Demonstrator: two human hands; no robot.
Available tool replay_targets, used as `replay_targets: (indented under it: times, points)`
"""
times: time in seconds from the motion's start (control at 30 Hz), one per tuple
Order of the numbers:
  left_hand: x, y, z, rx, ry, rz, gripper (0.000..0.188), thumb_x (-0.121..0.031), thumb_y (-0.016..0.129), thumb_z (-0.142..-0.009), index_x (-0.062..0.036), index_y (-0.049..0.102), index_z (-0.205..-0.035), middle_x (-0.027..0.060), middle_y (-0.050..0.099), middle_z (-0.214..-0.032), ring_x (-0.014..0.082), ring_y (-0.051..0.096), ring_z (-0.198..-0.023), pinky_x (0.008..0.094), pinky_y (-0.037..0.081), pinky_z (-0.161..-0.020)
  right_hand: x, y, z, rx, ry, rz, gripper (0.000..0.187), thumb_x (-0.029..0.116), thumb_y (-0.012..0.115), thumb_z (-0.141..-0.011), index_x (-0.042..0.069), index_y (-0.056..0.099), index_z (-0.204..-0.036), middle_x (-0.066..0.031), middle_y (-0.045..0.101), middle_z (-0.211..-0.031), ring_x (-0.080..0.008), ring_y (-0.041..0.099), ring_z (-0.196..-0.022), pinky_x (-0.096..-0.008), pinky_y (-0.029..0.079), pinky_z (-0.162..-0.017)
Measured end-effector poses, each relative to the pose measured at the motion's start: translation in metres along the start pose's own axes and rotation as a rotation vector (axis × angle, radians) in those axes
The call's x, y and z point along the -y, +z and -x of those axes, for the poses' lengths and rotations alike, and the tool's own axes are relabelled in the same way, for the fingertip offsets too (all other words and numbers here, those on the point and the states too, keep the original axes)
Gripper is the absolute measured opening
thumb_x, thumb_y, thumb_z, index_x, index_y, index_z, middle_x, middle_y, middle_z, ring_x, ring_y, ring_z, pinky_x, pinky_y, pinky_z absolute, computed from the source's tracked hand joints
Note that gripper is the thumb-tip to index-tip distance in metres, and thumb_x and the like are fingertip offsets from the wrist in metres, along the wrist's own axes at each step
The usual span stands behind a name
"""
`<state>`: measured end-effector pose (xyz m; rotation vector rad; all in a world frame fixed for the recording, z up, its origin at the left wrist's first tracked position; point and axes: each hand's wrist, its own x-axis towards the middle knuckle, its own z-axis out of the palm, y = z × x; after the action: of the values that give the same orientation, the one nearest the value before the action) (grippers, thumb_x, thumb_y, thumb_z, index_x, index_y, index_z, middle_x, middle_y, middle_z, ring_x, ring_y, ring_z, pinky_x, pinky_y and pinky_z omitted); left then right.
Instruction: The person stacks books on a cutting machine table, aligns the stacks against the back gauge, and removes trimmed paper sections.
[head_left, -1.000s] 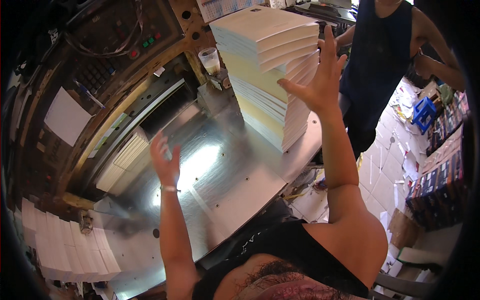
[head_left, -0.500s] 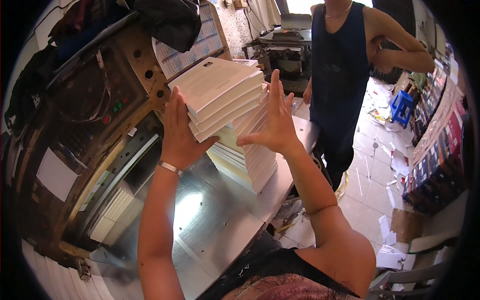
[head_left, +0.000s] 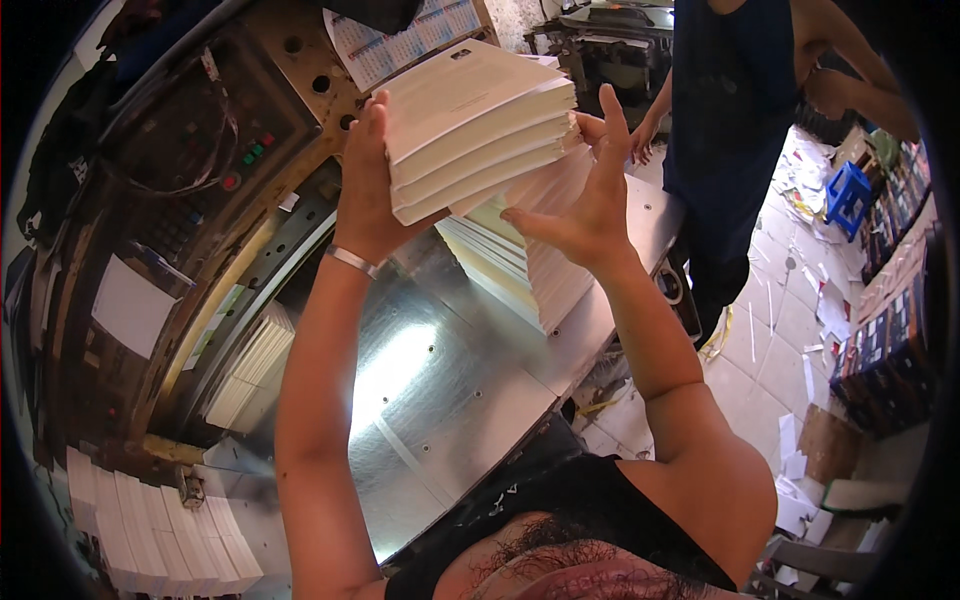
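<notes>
A pile of several thick white-covered paperback books (head_left: pixel 470 95) rests at the top of a tall stack of page blocks (head_left: pixel 545 250) on the metal table. My left hand (head_left: pixel 375 195), with a band at its wrist, grips the books' left side. Its fingers lie along the edge and its thumb goes under the lowest book, partly hidden. At the right side, my right hand (head_left: pixel 590 210) has its fingers spread and thumb stretched toward the stack. Its farther fingers come close to the books' right edge; whether they touch it I cannot tell.
The shiny metal table (head_left: pixel 440 400) adjoins a machine panel with buttons (head_left: pixel 180 180) at left. Book blocks (head_left: pixel 160 530) line the lower left. A person (head_left: pixel 740 130) in a dark sleeveless top stands beyond the table. A blue stool (head_left: pixel 848 200) and paper scraps lie toward the right.
The whole view has shifted, so most things sit farther right and higher. My left thumb has slid under the books. My right hand stays spread beside them.
</notes>
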<state>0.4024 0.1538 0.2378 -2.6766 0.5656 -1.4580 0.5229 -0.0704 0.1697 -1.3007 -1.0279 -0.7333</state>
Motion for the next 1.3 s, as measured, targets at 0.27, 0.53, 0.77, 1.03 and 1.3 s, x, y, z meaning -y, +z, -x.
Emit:
replay_targets:
  times: [0.27, 0.53, 0.77, 1.03, 1.3]
  points:
    - [-0.012, -0.009, -0.034, 0.028, 0.149, -0.01, 0.085, -0.013, 0.088, -0.061, -0.0118, 0.046, -0.135, 0.0105, 0.053, -0.138, 0.0311, 0.048, -0.133, 0.0515, 0.031, -0.116, 0.0, 0.003, 0.001, 0.009, 0.055, -0.005, 0.141, 0.023, 0.092, -0.053, 0.009, -0.002, -0.157, -0.0218, 0.044, -0.141, -0.0347, 0.046, -0.131, -0.045, 0.027, -0.117]
    - [-0.054, -0.051, 0.009, -0.112, 0.179, 0.023, 0.057, -0.019, 0.077, -0.073, -0.0118, 0.053, -0.125, 0.0144, 0.061, -0.128, 0.0344, 0.057, -0.122, 0.0522, 0.036, -0.112, -0.035, 0.013, 0.022, -0.009, -0.049, 0.083, 0.141, 0.048, 0.089, -0.064, 0.009, -0.008, -0.158, -0.019, 0.014, -0.162, -0.0377, 0.024, -0.146, -0.0498, 0.02, -0.118]
    - [-0.112, -0.106, 0.098, -0.343, -0.31, 0.62, 0.028, -0.017, 0.064, -0.09, -0.0119, 0.056, -0.116, 0.0177, 0.065, -0.124, 0.0376, 0.059, -0.121, 0.0528, 0.033, -0.114, 0.014, 0.047, 0.036, -0.206, 0.249, -0.867, 0.09, 0.044, 0.055, -0.099, 0.013, -0.004, -0.159, -0.021, 0.029, -0.157, -0.0348, 0.028, -0.145, -0.0456, 0.023, -0.119]
    - [-0.162, -0.18, 0.199, -0.071, -0.545, 0.038, 0.063, -0.046, 0.09, -0.063, -0.0062, 0.072, -0.107, 0.0095, 0.07, -0.113, 0.029, 0.064, -0.104, 0.042, 0.045, -0.101, 0.127, 0.075, 0.089, 0.781, 0.123, -0.768, 0.114, 0.025, 0.094, -0.061, 0.002, 0.022, -0.147, -0.0155, 0.044, -0.138, -0.0243, 0.047, -0.126, -0.0382, 0.038, -0.107]
    - [-0.228, -0.158, 0.282, -0.46, -1.315, 0.785, 0.106, -0.031, 0.086, -0.071, -0.0035, 0.024, -0.152, 0.012, 0.039, -0.147, 0.0238, 0.032, -0.141, 0.0386, 0.024, -0.117, 0.104, 0.111, 0.23, 1.049, 0.806, -1.104, 0.095, 0.009, 0.09, -0.063, 0.004, 0.034, -0.139, -0.0101, 0.053, -0.128, -0.023, 0.053, -0.12, -0.0382, 0.044, -0.102]
